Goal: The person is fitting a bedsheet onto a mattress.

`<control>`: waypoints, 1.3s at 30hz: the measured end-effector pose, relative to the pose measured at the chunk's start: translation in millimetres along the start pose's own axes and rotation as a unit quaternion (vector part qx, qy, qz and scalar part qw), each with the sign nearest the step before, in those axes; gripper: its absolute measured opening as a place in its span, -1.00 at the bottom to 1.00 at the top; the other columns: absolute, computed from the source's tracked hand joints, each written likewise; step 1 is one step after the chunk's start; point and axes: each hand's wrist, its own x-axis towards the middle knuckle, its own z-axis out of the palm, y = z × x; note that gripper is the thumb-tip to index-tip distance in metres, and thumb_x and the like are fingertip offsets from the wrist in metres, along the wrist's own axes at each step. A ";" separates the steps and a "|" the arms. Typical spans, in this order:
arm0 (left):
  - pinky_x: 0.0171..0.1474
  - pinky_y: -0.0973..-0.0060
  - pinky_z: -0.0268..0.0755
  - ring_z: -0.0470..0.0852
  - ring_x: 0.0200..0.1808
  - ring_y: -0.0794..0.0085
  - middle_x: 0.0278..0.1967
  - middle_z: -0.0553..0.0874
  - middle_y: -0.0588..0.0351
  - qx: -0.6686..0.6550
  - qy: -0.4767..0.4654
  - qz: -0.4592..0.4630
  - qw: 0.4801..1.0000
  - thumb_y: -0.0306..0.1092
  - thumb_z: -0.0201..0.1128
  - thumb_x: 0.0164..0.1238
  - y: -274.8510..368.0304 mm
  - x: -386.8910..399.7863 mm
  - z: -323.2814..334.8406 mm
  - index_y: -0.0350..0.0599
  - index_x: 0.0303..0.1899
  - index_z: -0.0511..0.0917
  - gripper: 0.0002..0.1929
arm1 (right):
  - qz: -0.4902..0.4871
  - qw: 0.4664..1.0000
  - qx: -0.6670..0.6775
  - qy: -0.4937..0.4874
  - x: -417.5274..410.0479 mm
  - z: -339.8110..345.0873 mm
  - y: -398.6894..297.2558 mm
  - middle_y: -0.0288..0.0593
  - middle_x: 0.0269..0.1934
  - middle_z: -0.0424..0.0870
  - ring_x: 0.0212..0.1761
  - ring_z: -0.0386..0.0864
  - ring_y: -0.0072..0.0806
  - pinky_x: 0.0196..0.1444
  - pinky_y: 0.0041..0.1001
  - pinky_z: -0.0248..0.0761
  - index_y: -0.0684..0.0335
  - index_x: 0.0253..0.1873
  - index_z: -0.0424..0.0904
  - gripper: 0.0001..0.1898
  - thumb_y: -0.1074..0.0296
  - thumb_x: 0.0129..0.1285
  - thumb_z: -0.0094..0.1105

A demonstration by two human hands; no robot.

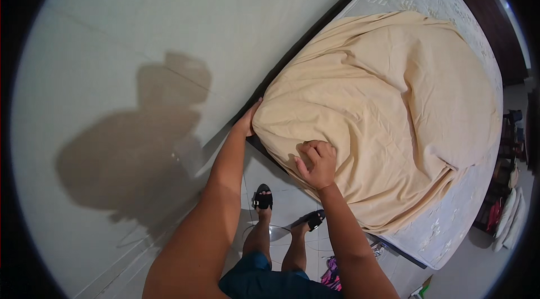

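Observation:
A pale yellow fitted sheet (371, 100) lies wrinkled over the near part of a white patterned mattress (426, 223). Its edge wraps around the mattress corner beside the wall. My left hand (249, 119) is at that corner, against the sheet's edge and the dark bed base (291, 52); its fingers are partly hidden, so its grip cannot be made out. On top of the sheet, near the bed's front edge, rests my right hand (318, 162) with fingers bent and thumb apart, holding nothing.
A pale wall (126, 24) runs along the bed's left side. Colourful cloth (332, 273) lies on the tiled floor (276, 168) by the bed. A dark headboard (485, 16) stands at upper right. White pillows (508, 219) and dark furniture (506, 147) are at the far right.

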 end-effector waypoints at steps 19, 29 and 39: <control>-0.08 0.40 0.43 0.63 -0.18 0.31 -0.17 0.70 0.09 0.330 0.136 0.081 0.930 -0.15 0.06 0.33 -11.3 5.6 -67.9 -0.10 -0.04 0.59 -0.68 | 0.018 1.000 0.016 0.003 2.8 16.1 -5.5 -0.33 -0.23 0.50 -0.15 0.43 -0.33 -0.07 -0.33 0.24 0.01 -0.21 0.56 -0.75 0.19 -0.04 0.28; 0.08 0.45 0.41 0.55 0.03 0.47 0.05 0.60 0.23 0.128 0.071 -0.005 0.989 0.11 -0.09 0.36 6.7 -3.1 -26.4 0.02 0.10 0.50 -0.52 | 0.028 1.000 0.002 -0.003 2.1 12.9 -1.7 -0.31 -0.26 0.51 -0.17 0.44 -0.31 -0.05 -0.32 0.21 0.04 -0.23 0.56 -0.74 0.17 -0.05 0.32; 0.08 0.36 0.47 0.61 0.00 0.33 0.04 0.62 0.12 -0.002 0.025 0.011 1.000 0.17 0.00 0.33 1.0 8.3 -13.3 -0.06 0.15 0.48 -0.43 | 0.008 0.997 -0.058 -0.059 75.6 19.3 -36.2 -0.30 -0.06 0.52 0.01 0.43 -0.32 0.10 -0.22 0.17 -0.09 0.04 0.58 -0.65 0.28 0.09 0.24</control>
